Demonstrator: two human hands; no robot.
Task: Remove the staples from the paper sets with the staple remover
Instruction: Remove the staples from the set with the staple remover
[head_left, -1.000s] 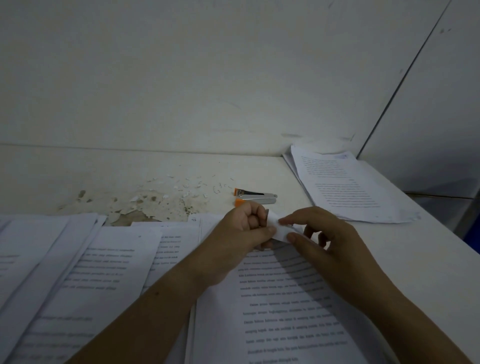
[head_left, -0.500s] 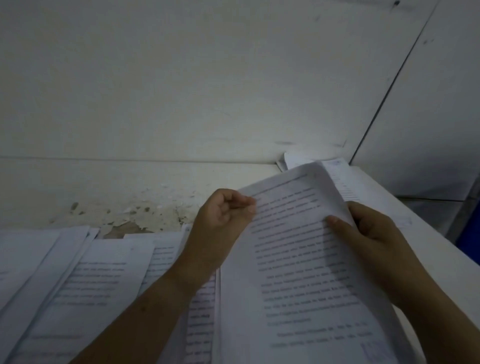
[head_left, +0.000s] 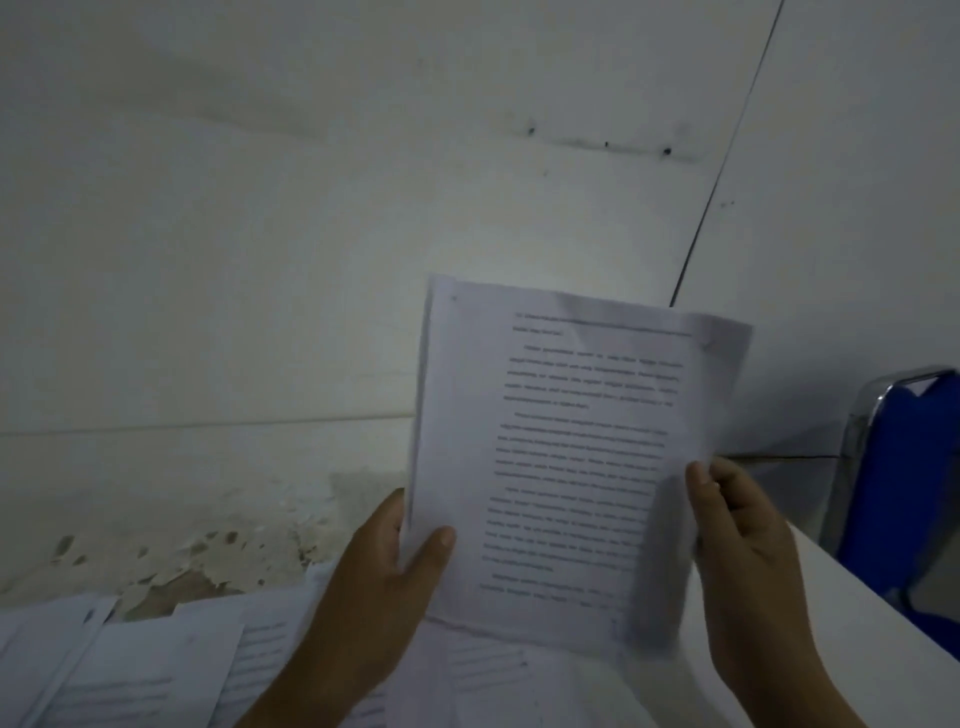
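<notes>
A printed paper set (head_left: 566, 441) stands upright in the air in front of me, its text facing me. My left hand (head_left: 387, 561) grips its lower left edge, thumb on the front. My right hand (head_left: 737, 525) pinches its right edge, where the sheets are blurred. More printed paper sets (head_left: 135, 665) lie overlapping on the white table (head_left: 841, 613) at the bottom left. The staple remover is hidden from view.
The table's surface is peeled and flaking (head_left: 218, 551) behind the lying papers. A white wall (head_left: 311, 208) rises just behind it. A blue chair with a metal frame (head_left: 904, 478) stands past the table's right edge.
Both hands have lifted the paper set from the table and raised it upright. The view has tilted up, and the orange staple remover is no longer visible.
</notes>
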